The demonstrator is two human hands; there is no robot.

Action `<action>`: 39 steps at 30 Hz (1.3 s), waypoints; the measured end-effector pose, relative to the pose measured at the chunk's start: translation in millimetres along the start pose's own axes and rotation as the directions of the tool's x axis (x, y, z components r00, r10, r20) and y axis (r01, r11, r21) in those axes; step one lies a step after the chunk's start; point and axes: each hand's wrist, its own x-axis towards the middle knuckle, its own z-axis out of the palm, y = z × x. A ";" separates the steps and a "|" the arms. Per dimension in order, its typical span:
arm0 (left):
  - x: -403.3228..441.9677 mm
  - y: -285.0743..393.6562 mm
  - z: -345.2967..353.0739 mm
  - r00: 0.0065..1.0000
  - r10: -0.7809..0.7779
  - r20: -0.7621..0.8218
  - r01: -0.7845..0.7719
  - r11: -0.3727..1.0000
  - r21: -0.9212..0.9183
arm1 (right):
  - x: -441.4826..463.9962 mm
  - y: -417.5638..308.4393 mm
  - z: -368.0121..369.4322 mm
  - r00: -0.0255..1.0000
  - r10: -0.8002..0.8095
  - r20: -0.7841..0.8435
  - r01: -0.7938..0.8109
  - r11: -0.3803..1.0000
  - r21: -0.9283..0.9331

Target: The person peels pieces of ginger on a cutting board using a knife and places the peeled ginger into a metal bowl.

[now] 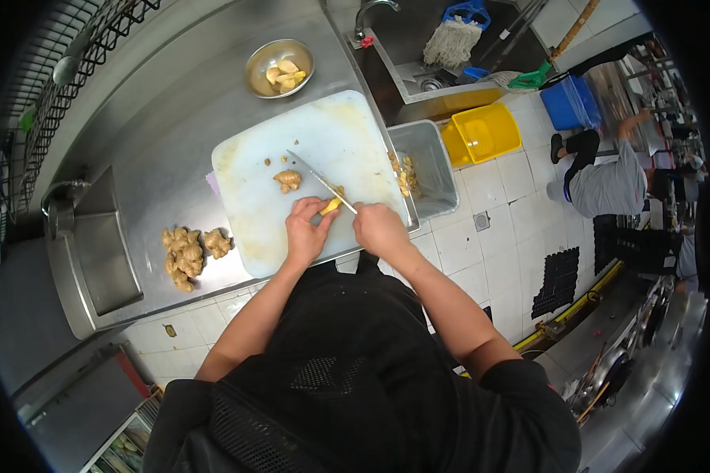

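My left hand pinches a partly peeled piece of ginger, its bare yellow flesh showing, over the white cutting board. Closed around the handle of a knife is my right hand; the blade points away to the upper left, close beside the ginger piece. An unpeeled ginger chunk lies on the board, with a few small scraps near it. Left of the board, a pile of unpeeled ginger and a smaller knob rest on the steel counter. Peeled ginger pieces fill part of a metal bowl beyond the board.
A grey bin with peelings stands below the board's right edge. Beyond it are a yellow bucket and a blue bin. A small sink is at left; a mop stands at another basin. Co-workers are at right.
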 end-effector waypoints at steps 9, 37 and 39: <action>17.1 3.0 -8.8 0.985 0.039 0.166 -0.052 0.996 0.074 | -19.4 53.2 -33.5 0.983 0.179 0.044 -0.180 0.871 0.457; 8.4 -8.9 8.3 0.978 0.181 0.101 -0.183 0.983 0.015 | -84.1 -24.8 -45.6 0.996 -0.017 0.083 0.038 0.967 -0.252; 9.2 -8.8 8.0 0.977 0.190 0.094 -0.192 0.981 0.014 | -73.3 -28.0 -42.2 0.997 -0.014 0.081 0.033 0.972 -0.233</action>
